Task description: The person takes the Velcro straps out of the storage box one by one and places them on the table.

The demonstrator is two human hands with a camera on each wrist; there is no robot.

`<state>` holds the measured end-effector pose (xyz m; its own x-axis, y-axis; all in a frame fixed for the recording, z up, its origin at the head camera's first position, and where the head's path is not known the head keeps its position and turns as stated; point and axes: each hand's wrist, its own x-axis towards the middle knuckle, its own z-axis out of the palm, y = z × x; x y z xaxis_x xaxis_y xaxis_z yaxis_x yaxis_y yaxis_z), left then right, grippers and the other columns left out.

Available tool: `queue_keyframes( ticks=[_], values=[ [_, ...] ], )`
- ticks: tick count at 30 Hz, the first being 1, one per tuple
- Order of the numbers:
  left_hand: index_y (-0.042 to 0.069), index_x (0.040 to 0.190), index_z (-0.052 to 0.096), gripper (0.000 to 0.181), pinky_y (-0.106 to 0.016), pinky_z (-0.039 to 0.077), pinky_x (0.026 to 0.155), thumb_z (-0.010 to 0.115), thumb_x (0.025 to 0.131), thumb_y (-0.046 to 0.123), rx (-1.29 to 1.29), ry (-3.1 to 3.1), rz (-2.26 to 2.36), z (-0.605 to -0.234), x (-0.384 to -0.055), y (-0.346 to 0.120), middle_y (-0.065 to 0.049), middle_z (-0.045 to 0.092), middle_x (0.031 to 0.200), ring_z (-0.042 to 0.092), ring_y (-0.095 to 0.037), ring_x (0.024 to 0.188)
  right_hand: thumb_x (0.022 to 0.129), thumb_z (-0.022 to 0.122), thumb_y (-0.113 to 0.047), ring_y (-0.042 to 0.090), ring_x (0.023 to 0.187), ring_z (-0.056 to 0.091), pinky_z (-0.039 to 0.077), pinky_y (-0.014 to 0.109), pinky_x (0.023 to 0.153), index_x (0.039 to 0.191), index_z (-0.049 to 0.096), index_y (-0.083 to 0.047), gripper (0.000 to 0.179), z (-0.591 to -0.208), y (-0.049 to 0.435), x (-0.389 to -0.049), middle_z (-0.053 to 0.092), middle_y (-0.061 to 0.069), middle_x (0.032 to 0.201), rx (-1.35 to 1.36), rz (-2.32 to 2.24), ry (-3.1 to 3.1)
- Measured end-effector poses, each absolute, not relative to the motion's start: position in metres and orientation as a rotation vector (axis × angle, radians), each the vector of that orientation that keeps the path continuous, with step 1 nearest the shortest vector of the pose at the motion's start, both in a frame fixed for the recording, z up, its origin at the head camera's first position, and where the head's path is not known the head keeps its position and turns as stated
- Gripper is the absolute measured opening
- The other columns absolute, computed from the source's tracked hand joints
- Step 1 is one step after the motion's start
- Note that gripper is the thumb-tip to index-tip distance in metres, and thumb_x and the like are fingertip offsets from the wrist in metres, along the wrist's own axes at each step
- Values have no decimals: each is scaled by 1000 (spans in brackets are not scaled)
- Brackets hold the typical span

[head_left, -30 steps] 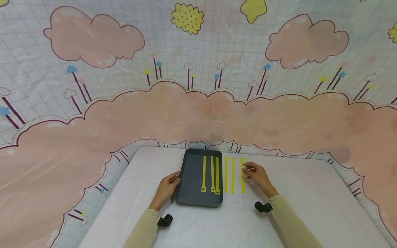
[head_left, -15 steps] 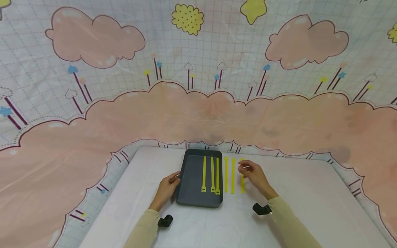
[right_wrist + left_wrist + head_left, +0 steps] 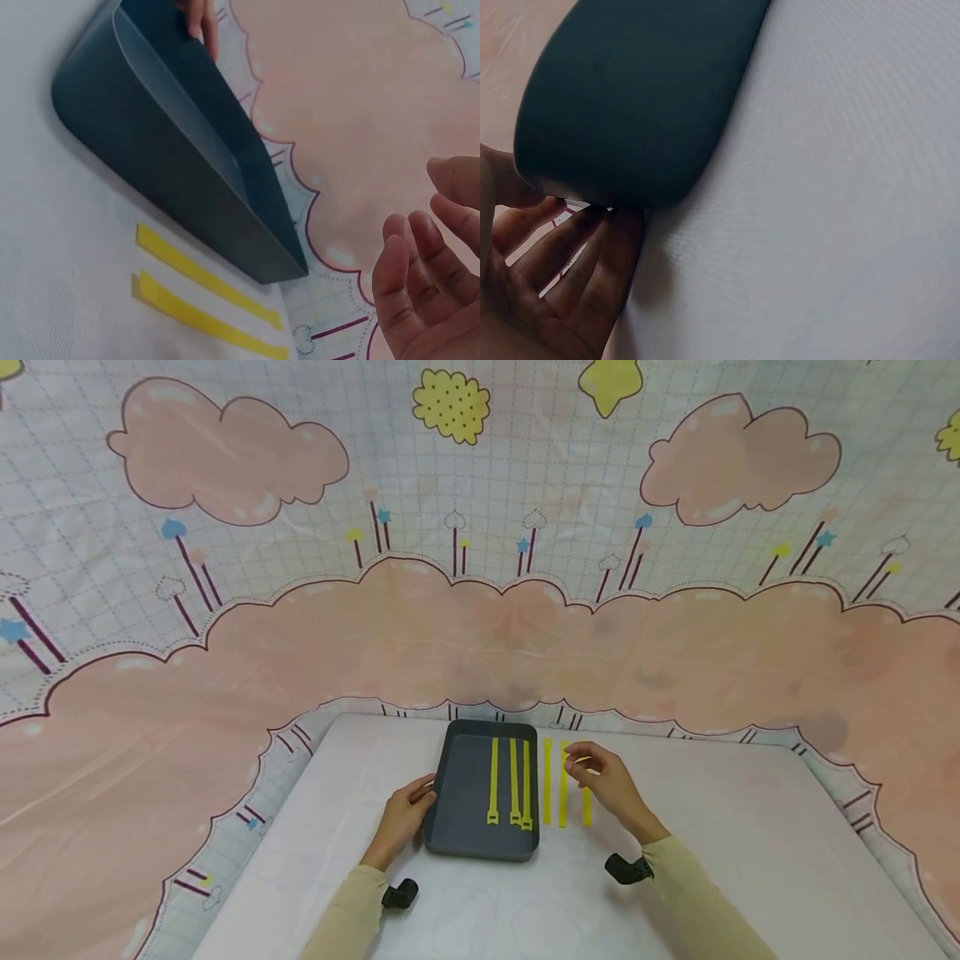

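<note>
Against the left side of a dark grey tray [image 3: 465, 839] my left hand [image 3: 400, 818] holds the rim. In the left wrist view, several fingers [image 3: 604, 281] lie along the outside of the tray's wall. Three yellow cable ties [image 3: 492, 781] with slotted heads lie in the tray, heads toward me. Three more are on the table beside it, one cable tie [image 3: 547, 785] nearest the tray. My right hand [image 3: 611, 781] hovers over the middle tie [image 3: 563, 802] and partly hides the right-hand tie [image 3: 587, 814]. Its fingers are loosely bent, with nothing visible between them.
A white table [image 3: 712, 827] spreads out around the tray and ties. Behind it hangs a cloth [image 3: 525, 643] printed with clouds. Black wrist cameras [image 3: 628, 868] sit on both wrists.
My right hand has moved left, from the right-hand cable tie to over the middle one. The left hand, the tray and the ties have stayed in place.
</note>
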<state>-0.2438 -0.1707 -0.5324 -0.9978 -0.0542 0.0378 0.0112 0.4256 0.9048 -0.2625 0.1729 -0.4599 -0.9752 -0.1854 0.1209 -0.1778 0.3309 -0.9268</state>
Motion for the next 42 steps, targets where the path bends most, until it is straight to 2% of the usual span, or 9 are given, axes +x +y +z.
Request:
queue_keyframes(
  ticks=[3, 8, 14, 25, 33, 37, 42],
  values=[
    [5, 136, 59, 39, -49, 49, 101, 58, 97, 11, 43, -2601, -1655, -532, -243, -170, -23, 65, 126, 63, -34, 119, 95, 64, -8, 15, 90, 62, 55, 26, 70, 121, 61, 1, 28, -453, 169, -258, 62, 21, 111, -366, -1770, 2557],
    [6, 136, 59, 39, -49, 49, 101, 58, 97, 11, 43, -2599, -1653, -531, -243, -169, -23, 65, 126, 63, -34, 119, 94, 66, -15, 17, 93, 63, 54, 22, 72, 121, 63, -7, 28, -458, 166, -260, 64, 16, 112, -378, -1751, 2581],
    [6, 135, 59, 39, -49, 49, 101, 58, 97, 10, 42, -2601, -1651, -532, -243, -169, -22, 66, 126, 63, -34, 119, 93, 68, -20, 22, 98, 64, 54, 22, 74, 123, 62, -8, 32, -460, 162, -258, 64, 13, 114, -405, -1763, 2574],
    [7, 137, 58, 39, -49, 50, 100, 57, 98, 12, 39, -2602, -1646, -531, -243, -170, -22, 65, 127, 63, -34, 119, 92, 70, -18, 24, 103, 64, 52, 24, 81, 118, 64, -10, 27, -457, 145, -255, 65, 10, 111, -524, -1737, 2608],
    [5, 136, 59, 39, -49, 50, 100, 58, 97, 10, 46, -2603, -1655, -531, -241, -170, -23, 66, 125, 64, -34, 118, 92, 70, -19, 20, 98, 63, 52, 25, 78, 117, 64, -11, 27, -458, 128, -251, 67, 6, 110, -681, -1665, 2631],
    [6, 136, 58, 39, -49, 49, 101, 57, 97, 10, 44, -2601, -1664, -531, -242, -169, -22, 66, 126, 63, -34, 119, 92, 70, -17, 15, 92, 62, 51, 25, 77, 117, 63, -9, 28, -459, 122, -250, 67, 9, 109, -763, -1598, 2686],
    [7, 136, 59, 39, -49, 49, 101, 58, 97, 11, 60, -2610, -1645, -530, -242, -169, -22, 66, 126, 63, -34, 119, 91, 70, -11, 13, 89, 60, 52, 25, 75, 117, 63, -8, 27, -461, 115, -249, 67, 5, 106, -815, -1528, 2726]
  ],
)
